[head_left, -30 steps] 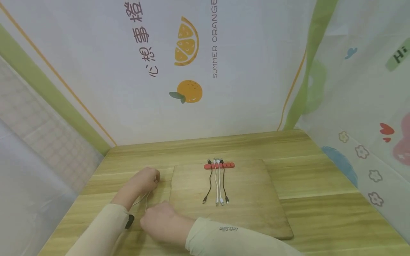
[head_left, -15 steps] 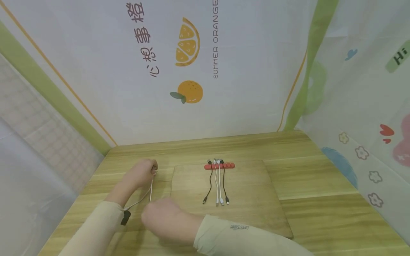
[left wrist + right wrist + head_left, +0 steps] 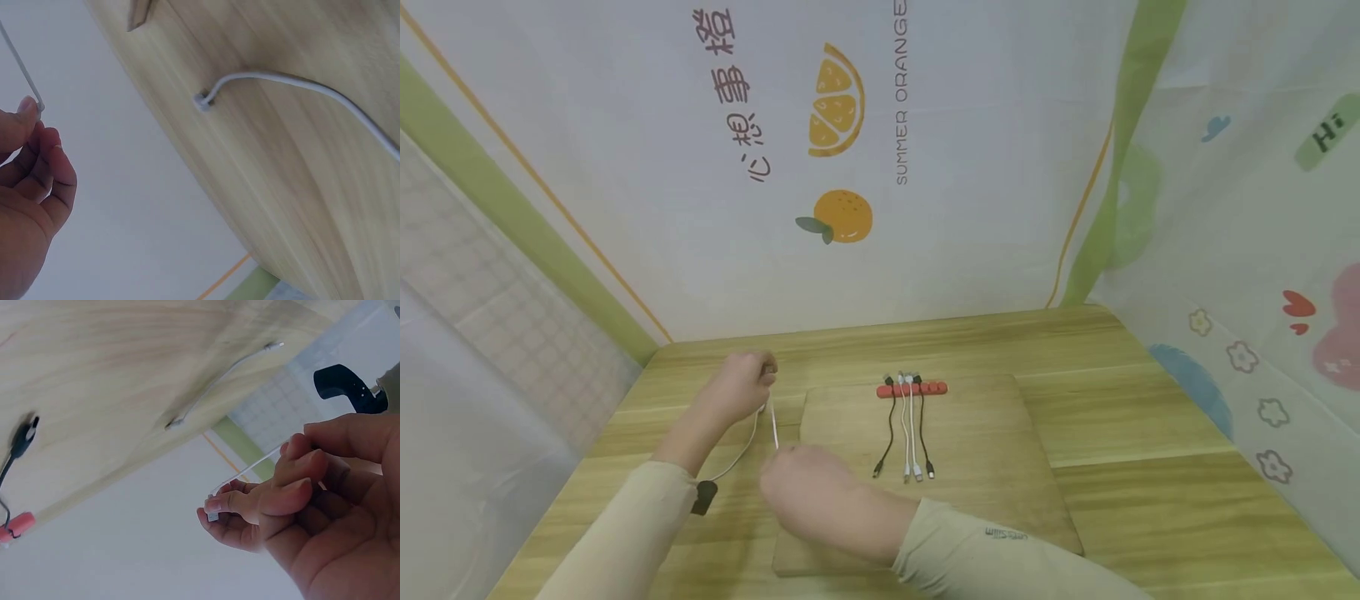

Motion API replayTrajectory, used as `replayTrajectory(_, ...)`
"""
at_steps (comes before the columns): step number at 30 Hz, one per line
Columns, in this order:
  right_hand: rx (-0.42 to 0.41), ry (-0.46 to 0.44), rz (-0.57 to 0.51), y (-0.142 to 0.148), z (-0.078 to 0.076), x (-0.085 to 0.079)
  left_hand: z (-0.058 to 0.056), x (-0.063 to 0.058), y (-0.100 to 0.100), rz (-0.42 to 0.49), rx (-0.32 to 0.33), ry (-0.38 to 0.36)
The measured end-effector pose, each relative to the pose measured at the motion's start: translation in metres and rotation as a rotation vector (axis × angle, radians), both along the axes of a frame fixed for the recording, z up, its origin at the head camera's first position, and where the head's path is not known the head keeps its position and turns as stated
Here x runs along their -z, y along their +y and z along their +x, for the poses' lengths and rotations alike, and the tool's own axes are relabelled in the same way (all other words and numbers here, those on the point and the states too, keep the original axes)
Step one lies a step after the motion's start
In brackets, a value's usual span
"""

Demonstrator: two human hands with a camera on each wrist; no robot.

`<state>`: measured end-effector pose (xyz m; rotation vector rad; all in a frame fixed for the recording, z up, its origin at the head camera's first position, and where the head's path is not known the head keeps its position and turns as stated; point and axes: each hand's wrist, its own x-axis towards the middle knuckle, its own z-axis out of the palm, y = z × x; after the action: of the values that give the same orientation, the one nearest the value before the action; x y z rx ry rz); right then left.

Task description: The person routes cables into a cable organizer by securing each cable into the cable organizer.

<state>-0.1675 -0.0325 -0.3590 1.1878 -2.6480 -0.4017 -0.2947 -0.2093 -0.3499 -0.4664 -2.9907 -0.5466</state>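
Pinching, left hand [image 3: 748, 383]: thumb and fingertips narrowed on a white plug [image 3: 213, 515], one end of the held cable [image 3: 774, 425].
Pinching, right hand [image 3: 812, 496]: thumb and forefinger meet on the same cord; whether at its far end or partway along, cannot tell.
Held cable, white, one: strung nearly straight between the two hands, raised above the tabletop [image 3: 1112, 417], near the board's left edge. Hazards, judged: a hard pull from the right could slide the plug out of the left fingers, the grip there being only at the tips, or strain the cord at its neck.
Loose cable [image 3: 275, 77], white, one: lying curved on the tabletop below the left forearm. Hazard: a lowered wrist or the black wrist piece [image 3: 703, 497] could catch and drag it; the two cords, being alike and close, could also tangle.
Board [image 3: 985, 467], wooden, one: on the tabletop, right forearm across its near part.
Clip strip [image 3: 926, 389], red, one: at the board's far edge.
Cables in strip, four: black [image 3: 892, 425] and black [image 3: 922, 425] outside, two white between, free ends toward the person. Hazard: a low swing of the right arm could brush those ends and tug them askew.
Backdrop [image 3: 955, 250]: printed cloth beyond.
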Motion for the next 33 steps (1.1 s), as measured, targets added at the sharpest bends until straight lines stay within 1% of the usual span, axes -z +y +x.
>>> replayTrajectory(3, 0.009, 0.014, -0.028, 0.005, 0.000, -0.004, -0.001, -0.005, 0.007, 0.008, -0.012, -0.004)
replayTrajectory(6, 0.014, 0.007, -0.053, 0.009, -0.001, -0.007, -0.002, -0.009, 0.012, 0.004, -0.026, -0.006)
replayTrajectory(10, 0.021, 0.021, -0.059, 0.015, -0.001, -0.010, -0.004, -0.014, 0.020, 0.014, -0.034, -0.004)
replayTrajectory(17, 0.071, 0.015, -0.068, 0.023, -0.002, -0.016, -0.010, -0.022, 0.032, 0.060, -0.026, 0.039)
replayTrajectory(21, 0.111, -0.011, -0.102, 0.026, -0.003, -0.019, -0.011, -0.020, 0.036, 0.084, -0.034, 0.042)
replayTrajectory(24, 0.134, -0.036, -0.145, 0.029, -0.004, -0.024, -0.010, -0.019, 0.041, 0.120, -0.040, 0.057)
replayTrajectory(28, 0.181, -0.114, -0.249, 0.039, -0.004, -0.030, -0.008, -0.019, 0.051, 0.189, -0.050, 0.126)
replayTrajectory(30, 0.184, -0.137, -0.306, 0.045, -0.004, -0.031, -0.007, -0.018, 0.056, 0.240, -0.059, 0.162)
replayTrajectory(33, 0.154, -0.116, -0.354, 0.055, -0.003, -0.027, -0.007, -0.009, 0.065, 0.302, -0.059, 0.204)
